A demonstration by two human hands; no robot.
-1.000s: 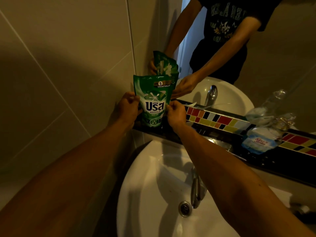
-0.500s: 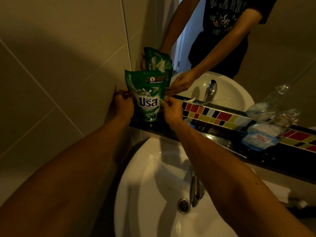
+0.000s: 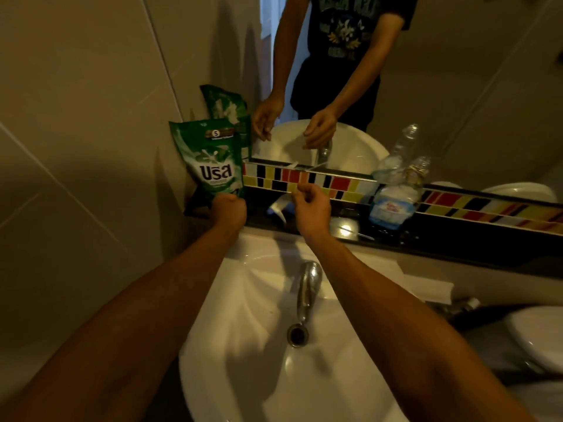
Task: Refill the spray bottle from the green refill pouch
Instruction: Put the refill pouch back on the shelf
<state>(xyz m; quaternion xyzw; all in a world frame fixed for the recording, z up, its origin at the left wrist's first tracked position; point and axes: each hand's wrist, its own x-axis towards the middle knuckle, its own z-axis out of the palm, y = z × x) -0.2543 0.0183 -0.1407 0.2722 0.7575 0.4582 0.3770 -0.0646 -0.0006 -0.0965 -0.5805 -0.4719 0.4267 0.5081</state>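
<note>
Head view:

- Green refill pouch (image 3: 213,161): stands upright on the dark ledge (image 3: 457,239) at about 11 o'clock in the frame, in the corner where the tiled wall (image 3: 76,117) meets the mirror (image 3: 472,86). White "Usa" lettering faces the camera. Its back shows reflected in the mirror just behind it.
- Left hand (image 3: 228,210): at the pouch's lower edge, fingers curled into a loose fist. Whether it touches or grips the pouch cannot be told; the knuckles hide the contact.
- Right hand (image 3: 312,208): at 12 o'clock, clear of the pouch, fingers curled in with thumb and forefinger close together, holding nothing that can be seen.
- Clear plastic bottle (image 3: 396,196): on the ledge at about 1 o'clock, well apart from the pouch, blue-and-white label, leaning against the strip of coloured tiles (image 3: 335,182). Its top is blurred; the cap type cannot be told.
- Small white item (image 3: 278,208): on the ledge between the two hands, too blurred to name.
- White basin (image 3: 259,376): below the ledge, filling 6 o'clock.
- Chrome tap (image 3: 307,287): at the basin's centre, above the drain (image 3: 297,334).
- Forearms: both reach over the basin toward the ledge.
</note>
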